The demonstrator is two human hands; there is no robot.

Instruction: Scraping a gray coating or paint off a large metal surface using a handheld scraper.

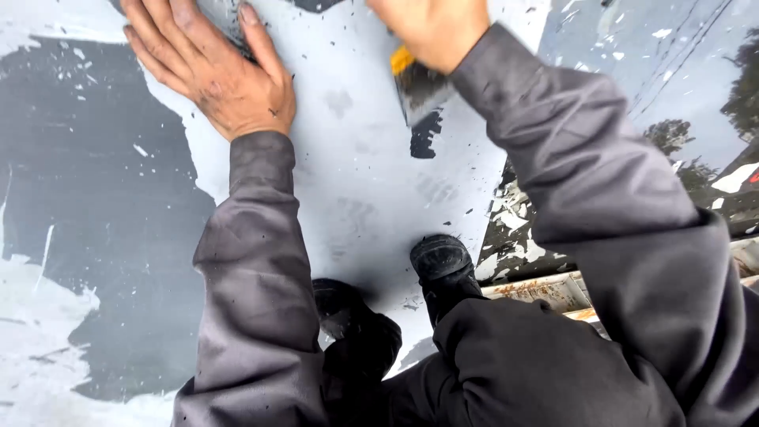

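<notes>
Head camera looks straight down on a large flat panel [356, 182], pale grey where the coating is gone and dark grey where it remains, with many small dark flakes scattered over it. A scraper [417, 85] is the thing in work: it has a yellow part near the grip and a wide flat blade, dull grey and dirty, which points down and toward the person. The blade edge meets the pale surface just above a small dark patch of coating [424, 134]. The right hand [433, 28] comes in from the top of the picture, the forearm in a dark grey sleeve [585, 158] running diagonally to the lower right. Its fingers are curled closed around the handle of the scraper; the handle itself is hidden inside the fist, and the blade comes out below the fingers. The left hand [213, 67] lies flat on the panel, palm down, well to the left of the scraper and not touching it. Its fingers are stretched out and slightly spread, pressing on the surface, and the skin is marked with dirt. Lower in the view two dark shoes [443, 265] stand on the pale part of the panel, between the two sleeves.
</notes>
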